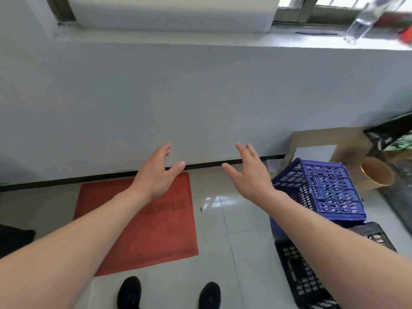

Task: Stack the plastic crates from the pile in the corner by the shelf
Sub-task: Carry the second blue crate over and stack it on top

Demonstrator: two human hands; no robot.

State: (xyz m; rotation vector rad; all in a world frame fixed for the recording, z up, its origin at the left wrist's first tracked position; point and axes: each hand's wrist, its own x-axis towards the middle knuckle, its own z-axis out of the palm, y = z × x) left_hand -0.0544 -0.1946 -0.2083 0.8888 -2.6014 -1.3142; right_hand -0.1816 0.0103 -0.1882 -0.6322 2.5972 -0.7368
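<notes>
A blue perforated plastic crate (327, 188) lies tilted on its side at the right, resting on a black crate (301, 275) that sits on the floor below it. My right hand (249, 175) is held out in the air with spread fingers, just left of the blue crate and not touching it. My left hand (158, 172) is also stretched forward and open, above the far edge of a red mat (156, 230). Neither hand holds anything. My right forearm hides part of both crates.
A white wall with a black skirting (66, 180) runs across ahead. A cardboard box (334, 143), a brown paper cup (376, 172) and dark bags stand behind the crates. A clear bottle (361, 23) leans on the window sill. My shoes (169, 293) are on pale tiles.
</notes>
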